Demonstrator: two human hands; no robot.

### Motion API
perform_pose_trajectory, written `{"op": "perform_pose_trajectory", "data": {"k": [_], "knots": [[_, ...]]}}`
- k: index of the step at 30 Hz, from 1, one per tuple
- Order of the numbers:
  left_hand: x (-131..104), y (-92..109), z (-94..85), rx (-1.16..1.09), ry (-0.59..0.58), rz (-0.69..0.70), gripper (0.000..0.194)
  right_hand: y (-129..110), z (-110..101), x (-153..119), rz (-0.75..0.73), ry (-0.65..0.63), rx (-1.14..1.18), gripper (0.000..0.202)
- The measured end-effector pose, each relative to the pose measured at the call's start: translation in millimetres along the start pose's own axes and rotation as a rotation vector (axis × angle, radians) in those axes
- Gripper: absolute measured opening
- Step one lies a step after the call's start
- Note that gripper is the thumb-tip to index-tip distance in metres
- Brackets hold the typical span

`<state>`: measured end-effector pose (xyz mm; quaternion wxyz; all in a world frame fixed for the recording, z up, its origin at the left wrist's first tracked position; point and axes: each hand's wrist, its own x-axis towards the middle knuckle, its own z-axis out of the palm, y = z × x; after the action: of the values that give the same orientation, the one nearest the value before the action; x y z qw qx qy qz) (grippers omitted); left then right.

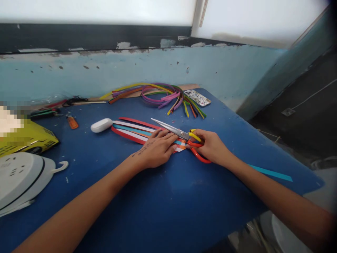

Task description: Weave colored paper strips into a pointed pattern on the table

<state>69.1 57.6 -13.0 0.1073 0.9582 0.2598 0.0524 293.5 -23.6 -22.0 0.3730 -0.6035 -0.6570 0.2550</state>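
Note:
Several paper strips [129, 134] in red, white, blue and orange lie side by side on the blue table, with a small woven patch [181, 144] at their right end. My left hand [159, 147] rests flat on the strips, fingers stretched out. Scissors [181, 133] with yellow and red handles are in my right hand [210, 146], fingers wrapped round the handles beside the woven patch. The silver blades point left, over the fingers of my left hand. At the strips' left end sits a white oval case [101, 125].
Coiled coloured strips [160, 98] and a patterned phone [198, 97] lie near the wall. On the left are a yellow box [39, 137], a white device [26, 179] and an orange item [72, 122]. A blue strip [272, 172] lies near the table's right edge [265, 140].

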Motion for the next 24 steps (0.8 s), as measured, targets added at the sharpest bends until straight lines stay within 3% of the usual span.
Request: {"op": "perform_pose_trajectory", "data": {"k": [10,18,24], "knots": [[3.8,3.2,3.6,-0.034,-0.007,-0.036,0.051,6.5,-5.1,3.2,-0.005,0.007,-0.122,0.027],[0.7,7.7,6.3,-0.001,0.010,-0.010,0.048,7.1,-4.3,-0.6,0.015,-0.025,-0.016,0.023],[-0.6,9.7,8.4,0.006,0.010,0.003,0.048,0.8,-4.5,-3.3,-0.006,-0.015,-0.129,0.018]]}}
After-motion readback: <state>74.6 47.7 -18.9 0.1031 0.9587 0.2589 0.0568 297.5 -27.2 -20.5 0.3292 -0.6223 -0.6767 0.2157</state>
